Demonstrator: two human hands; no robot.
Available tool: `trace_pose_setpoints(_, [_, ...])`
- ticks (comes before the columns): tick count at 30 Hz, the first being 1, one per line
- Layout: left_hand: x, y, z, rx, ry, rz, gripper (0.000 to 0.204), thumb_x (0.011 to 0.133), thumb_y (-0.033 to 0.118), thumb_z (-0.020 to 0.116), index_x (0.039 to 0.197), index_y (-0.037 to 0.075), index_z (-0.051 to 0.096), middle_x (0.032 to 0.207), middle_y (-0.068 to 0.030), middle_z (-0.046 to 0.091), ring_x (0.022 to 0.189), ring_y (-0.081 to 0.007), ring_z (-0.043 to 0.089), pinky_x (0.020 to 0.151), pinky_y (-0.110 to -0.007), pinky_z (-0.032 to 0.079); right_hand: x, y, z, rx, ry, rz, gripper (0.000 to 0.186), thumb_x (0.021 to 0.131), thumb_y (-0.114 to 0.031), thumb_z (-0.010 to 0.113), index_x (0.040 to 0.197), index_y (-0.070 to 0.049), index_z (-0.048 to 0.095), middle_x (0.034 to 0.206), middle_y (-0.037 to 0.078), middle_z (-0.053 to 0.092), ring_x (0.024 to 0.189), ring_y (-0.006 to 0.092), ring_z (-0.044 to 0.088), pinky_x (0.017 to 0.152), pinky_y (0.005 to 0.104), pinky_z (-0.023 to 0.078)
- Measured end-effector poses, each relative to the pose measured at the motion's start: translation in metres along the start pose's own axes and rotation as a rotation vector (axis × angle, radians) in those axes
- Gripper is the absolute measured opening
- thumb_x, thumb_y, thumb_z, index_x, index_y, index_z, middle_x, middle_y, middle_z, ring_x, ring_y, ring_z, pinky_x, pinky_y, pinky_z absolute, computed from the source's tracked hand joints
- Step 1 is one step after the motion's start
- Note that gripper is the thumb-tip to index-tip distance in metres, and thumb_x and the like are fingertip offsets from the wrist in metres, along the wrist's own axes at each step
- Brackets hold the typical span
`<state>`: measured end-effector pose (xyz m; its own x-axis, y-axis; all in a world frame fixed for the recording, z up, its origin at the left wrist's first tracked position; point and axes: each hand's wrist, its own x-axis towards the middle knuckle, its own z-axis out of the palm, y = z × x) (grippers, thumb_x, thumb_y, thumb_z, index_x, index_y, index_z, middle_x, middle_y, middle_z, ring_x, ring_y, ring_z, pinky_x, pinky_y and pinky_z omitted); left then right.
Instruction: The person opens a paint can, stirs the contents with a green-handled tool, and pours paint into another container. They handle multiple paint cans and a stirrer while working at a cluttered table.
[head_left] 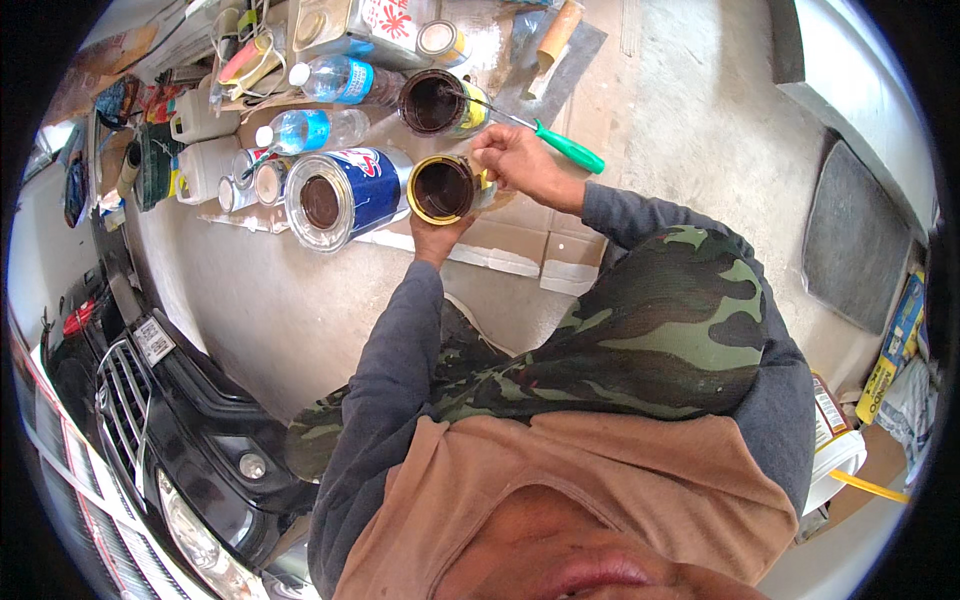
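My left hand grips a yellow-rimmed can of dark brown liquid from below. My right hand has its fingers closed at that can's right rim; what they pinch is unclear. Just above, another can of dark brown liquid has a metal-shafted tool with a green handle lying from it to the right. A large blue paint tin stands left of the held can, with two plastic bottles behind.
Cardboard lies beneath the cans. White jugs, small tins and clutter are at upper left. A black vehicle bumper is at lower left. A white ledge runs along the right, above a white bucket.
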<state>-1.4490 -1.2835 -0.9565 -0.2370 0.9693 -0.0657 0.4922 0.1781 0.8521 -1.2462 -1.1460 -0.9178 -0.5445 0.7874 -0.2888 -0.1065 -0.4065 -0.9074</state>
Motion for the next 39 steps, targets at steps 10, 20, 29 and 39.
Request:
trace_pose_setpoints(10, [-0.003,-0.002,-0.001,-0.041,0.003,-0.122,0.075,0.067,0.017,0.097,0.133,0.006,0.06,0.124,-0.0055,0.071,0.111,-0.0184,0.068,0.1,-0.034,0.054,-0.009,0.026,0.01,0.073,0.089,0.264,0.007,0.093,0.0,0.062,0.1,0.002,0.064,0.083,0.008,0.067,0.065,0.0146,0.066,0.056,0.0307,0.06])
trace_pose_setpoints(20, [-0.004,0.006,0.005,-0.071,0.069,-0.048,0.074,0.067,0.015,0.096,0.131,0.007,0.061,0.123,-0.0058,0.071,0.111,-0.0192,0.069,0.1,-0.035,0.054,-0.023,0.019,-0.002,0.135,0.119,0.31,0.009,0.095,-0.003,0.066,0.102,0.0,0.062,0.088,0.007,0.068,0.067,0.015,0.068,0.059,0.0288,0.06])
trace_pose_setpoints(29, [-0.005,0.008,0.013,-0.108,0.106,-0.057,0.071,0.067,0.017,0.097,0.128,0.006,0.063,0.121,-0.0067,0.072,0.109,-0.0189,0.069,0.098,-0.035,0.054,-0.023,0.031,0.008,0.284,0.107,0.276,0.007,0.095,-0.001,0.066,0.101,-0.002,0.062,0.089,0.006,0.068,0.069,0.0156,0.069,0.062,0.0297,0.061])
trace_pose_setpoints(39, [-0.004,0.008,0.019,-0.128,0.147,0.0,0.07,0.068,0.016,0.097,0.128,0.005,0.064,0.12,-0.0068,0.072,0.108,-0.0187,0.069,0.098,-0.035,0.054,-0.012,0.024,-0.003,0.151,0.128,0.395,0.005,0.094,-0.003,0.068,0.097,-0.003,0.063,0.082,0.005,0.068,0.065,0.0132,0.067,0.056,0.0278,0.058])
